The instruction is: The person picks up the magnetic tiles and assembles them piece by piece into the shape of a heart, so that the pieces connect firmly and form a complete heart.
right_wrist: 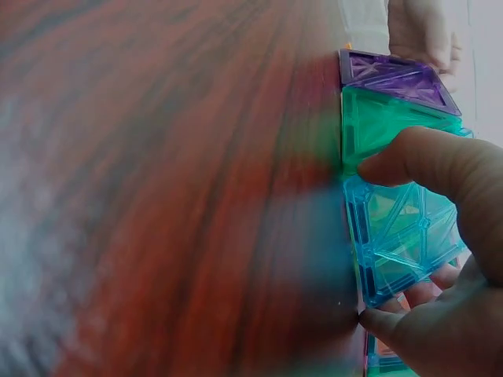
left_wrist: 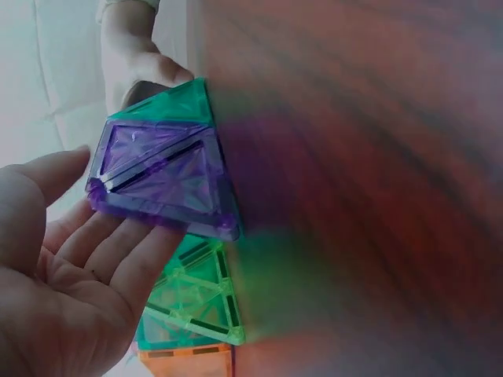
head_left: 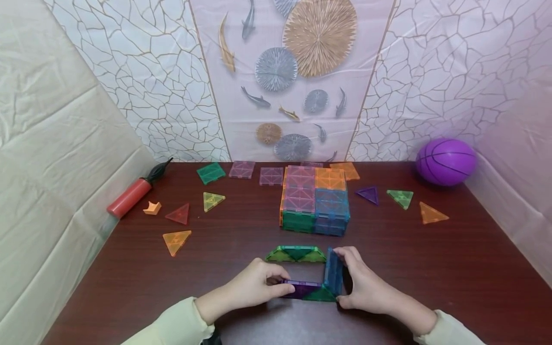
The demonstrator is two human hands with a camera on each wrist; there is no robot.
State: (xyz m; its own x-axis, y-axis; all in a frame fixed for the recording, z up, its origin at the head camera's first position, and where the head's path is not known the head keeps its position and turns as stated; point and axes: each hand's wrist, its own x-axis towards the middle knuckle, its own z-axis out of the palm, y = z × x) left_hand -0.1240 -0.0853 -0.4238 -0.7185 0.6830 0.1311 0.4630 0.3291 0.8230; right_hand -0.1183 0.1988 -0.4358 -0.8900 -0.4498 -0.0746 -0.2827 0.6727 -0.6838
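Note:
See-through magnetic tiles stand on edge near the table's front. My left hand [head_left: 258, 285] is at the left end of the purple tile [left_wrist: 157, 165], fingers behind its edge and thumb close beside it. A green tile [right_wrist: 381, 126] joins the purple one. My right hand [head_left: 366, 285] holds the blue tile [right_wrist: 409, 236] at the right end, thumb at its near corner beside the green tile and fingers at its far edge. Behind these stands a strip of green and yellow-green triangle tiles [head_left: 296, 254]. Some fingertips are hidden behind the tiles.
Further back stands a box of tiles [head_left: 299, 199] in pink, orange, blue and green. Loose triangle tiles lie on both sides, such as an orange one [head_left: 176, 241]. A red pump [head_left: 129, 197] lies left; a purple ball [head_left: 446, 162] sits back right.

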